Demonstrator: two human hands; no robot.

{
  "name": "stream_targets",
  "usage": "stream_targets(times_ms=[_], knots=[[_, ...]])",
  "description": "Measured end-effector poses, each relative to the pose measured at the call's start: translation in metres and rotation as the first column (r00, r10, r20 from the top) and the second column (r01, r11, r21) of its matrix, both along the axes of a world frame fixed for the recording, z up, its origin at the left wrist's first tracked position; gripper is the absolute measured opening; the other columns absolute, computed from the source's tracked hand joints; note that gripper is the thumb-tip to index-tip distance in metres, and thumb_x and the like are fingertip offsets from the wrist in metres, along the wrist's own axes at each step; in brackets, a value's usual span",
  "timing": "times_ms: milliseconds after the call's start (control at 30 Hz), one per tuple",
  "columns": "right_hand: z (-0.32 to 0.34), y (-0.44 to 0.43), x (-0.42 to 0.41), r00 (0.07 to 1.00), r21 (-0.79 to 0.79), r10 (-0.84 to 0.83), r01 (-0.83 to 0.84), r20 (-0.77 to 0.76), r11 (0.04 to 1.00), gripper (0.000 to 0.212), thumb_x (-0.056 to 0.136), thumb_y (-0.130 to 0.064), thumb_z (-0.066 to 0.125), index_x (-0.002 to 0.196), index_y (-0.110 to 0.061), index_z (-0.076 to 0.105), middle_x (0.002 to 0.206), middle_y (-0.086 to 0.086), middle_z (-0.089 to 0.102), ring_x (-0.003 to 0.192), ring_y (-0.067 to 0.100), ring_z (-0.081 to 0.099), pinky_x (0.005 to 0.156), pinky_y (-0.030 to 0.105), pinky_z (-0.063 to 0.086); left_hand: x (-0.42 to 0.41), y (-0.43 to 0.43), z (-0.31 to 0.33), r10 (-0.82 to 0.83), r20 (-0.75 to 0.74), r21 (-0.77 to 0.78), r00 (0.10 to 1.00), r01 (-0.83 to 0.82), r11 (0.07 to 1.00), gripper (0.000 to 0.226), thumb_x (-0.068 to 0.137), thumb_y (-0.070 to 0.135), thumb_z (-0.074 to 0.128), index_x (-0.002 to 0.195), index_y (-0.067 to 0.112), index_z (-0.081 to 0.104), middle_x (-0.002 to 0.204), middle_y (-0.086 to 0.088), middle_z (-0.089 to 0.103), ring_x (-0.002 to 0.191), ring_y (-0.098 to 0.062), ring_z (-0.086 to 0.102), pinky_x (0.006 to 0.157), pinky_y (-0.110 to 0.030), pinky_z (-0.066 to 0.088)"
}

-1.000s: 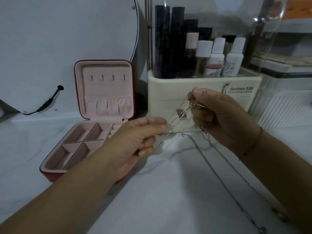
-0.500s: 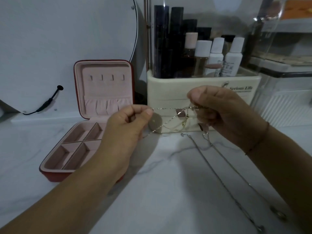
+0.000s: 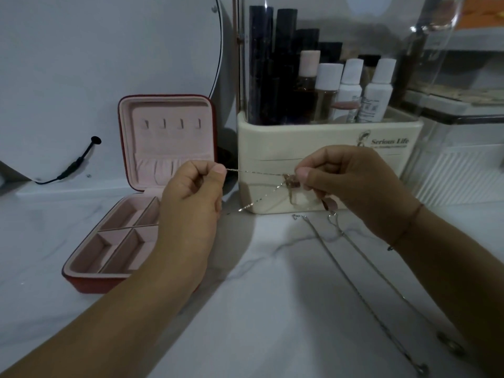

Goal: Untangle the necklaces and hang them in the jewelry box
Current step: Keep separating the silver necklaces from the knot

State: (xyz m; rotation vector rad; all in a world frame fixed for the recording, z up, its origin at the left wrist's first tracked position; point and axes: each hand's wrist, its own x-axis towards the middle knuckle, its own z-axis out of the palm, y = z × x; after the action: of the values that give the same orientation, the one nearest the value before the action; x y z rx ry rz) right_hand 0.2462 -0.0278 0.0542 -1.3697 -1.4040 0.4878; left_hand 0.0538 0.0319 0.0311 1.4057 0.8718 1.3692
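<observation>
Your left hand [image 3: 191, 192] pinches a thin gold necklace [image 3: 259, 172] between thumb and forefinger, with the other fingers curled in. Your right hand [image 3: 351, 186] pinches the same necklace at a small knotted clump [image 3: 288, 181]. 1 strand runs taut and nearly level between the 2 hands, held up above the counter [image 3: 259, 309]. A second strand slants down from the clump toward your left hand, and a short loop hangs below your right fingers.

The jewelry box [image 3: 92, 282] sits open on the counter to the left, its near corner hidden behind your left forearm. Its lid stands upright and shows 4 hooks [image 3: 171, 124].

A silver necklace [image 3: 343, 234] lies on the counter under your right arm, its 2 strands running toward the lower right. A cream organizer [image 3: 272, 143] holding bottles stands just behind your hands.
</observation>
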Motion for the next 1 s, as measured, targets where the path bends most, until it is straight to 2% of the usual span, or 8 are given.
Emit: stream_targets(times_ms=[67,167,267,400,567,733,933,1000], knots=[[0.001,-0.001,0.001,1.0,0.033,0.005,-0.004,-0.022,0.999,0.006,0.085,-0.008,0.067,0.082,-0.012,0.071,0.062,-0.002,0.066,0.057,0.009,0.054,0.053,0.03,0.046,0.001,0.001,-0.002,-0.004,-0.008,-0.005,1.0,0.004,1.0,0.02,0.096,0.016,0.052,0.077,0.013,0.058,0.059,-0.001,0.051,0.055,-0.011,0.044,0.053,-0.023,0.038],[0.004,-0.003,-0.001,0.997,0.079,0.078,-0.076,-0.014,0.994,0.013,0.087,0.0,0.061,0.087,-0.01,0.069,0.069,-0.003,0.067,0.059,0.003,0.057,0.056,0.013,0.046,0.002,0.0,-0.004,-0.072,-0.012,-0.065,0.997,0.071,0.995,0.016,0.095,0.015,0.053,0.083,0.012,0.065,0.071,0.004,0.066,0.069,-0.008,0.058,0.066,-0.019,0.046],[0.006,-0.006,-0.008,0.985,0.08,0.166,-0.163,-0.035,0.983,0.015,0.088,0.004,0.058,0.09,-0.007,0.068,0.075,0.002,0.069,0.061,0.0,0.061,0.052,0.007,0.043,0.003,-0.006,-0.004,-0.142,-0.114,-0.043,0.983,0.138,0.989,0.016,0.093,0.019,0.056,0.094,0.021,0.072,0.088,0.012,0.073,0.082,0.003,0.062,0.079,-0.014,0.046],[0.004,-0.008,-0.013,0.977,0.084,0.212,-0.212,0.014,0.974,0.016,0.086,0.003,0.061,0.09,-0.01,0.07,0.077,-0.002,0.071,0.067,-0.002,0.063,0.056,0.007,0.044,0.005,-0.012,0.0,-0.256,-0.163,-0.011,0.953,0.257,0.966,0.015,0.09,0.02,0.059,0.093,0.023,0.073,0.084,0.018,0.073,0.077,0.012,0.062,0.069,-0.002,0.042],[0.003,-0.008,-0.016,0.968,0.106,0.246,-0.25,0.045,0.962,0.013,0.084,0.002,0.062,0.089,-0.007,0.07,0.076,-0.007,0.07,0.068,-0.003,0.063,0.061,0.007,0.045,0.006,-0.013,0.0,-0.399,-0.063,-0.111,0.915,0.391,0.914,0.024,0.073,0.031,0.066,0.086,0.015,0.075,0.081,0.004,0.075,0.075,0.001,0.066,0.072,-0.009,0.047],[0.001,-0.006,-0.015,0.97,0.097,0.237,-0.241,0.056,0.966,0.014,0.085,-0.002,0.064,0.09,-0.013,0.071,0.083,-0.004,0.072,0.08,0.006,0.066,0.073,0.014,0.048,0.007,-0.014,0.001,-0.43,-0.019,-0.127,0.902,0.425,0.896,0.029,0.066,0.021,0.07,0.09,0.007,0.074,0.086,-0.006,0.075,0.078,-0.009,0.069,0.072,-0.013,0.051],[0.0,-0.005,-0.018,0.967,0.055,0.246,-0.249,0.057,0.967,0.013,0.086,-0.006,0.065,0.092,-0.016,0.071,0.081,0.001,0.071,0.076,0.01,0.065,0.072,0.018,0.05,0.007,-0.014,0.0,-0.389,-0.143,-0.056,0.91,0.385,0.921,0.007,0.081,0.012,0.068,0.081,0.008,0.073,0.078,-0.004,0.072,0.071,-0.007,0.062,0.068,-0.013,0.047],[0.0,-0.006,-0.019,0.966,0.035,0.255,-0.256,0.05,0.966,0.012,0.086,-0.008,0.064,0.091,-0.016,0.071,0.077,0.007,0.07,0.068,0.013,0.06,0.068,0.019,0.051,0.007,-0.013,-0.001,-0.36,-0.172,-0.039,0.917,0.359,0.933,0.01,0.085,0.009,0.065,0.079,0.01,0.073,0.076,-0.003,0.071,0.071,-0.007,0.061,0.068,-0.014,0.047]])
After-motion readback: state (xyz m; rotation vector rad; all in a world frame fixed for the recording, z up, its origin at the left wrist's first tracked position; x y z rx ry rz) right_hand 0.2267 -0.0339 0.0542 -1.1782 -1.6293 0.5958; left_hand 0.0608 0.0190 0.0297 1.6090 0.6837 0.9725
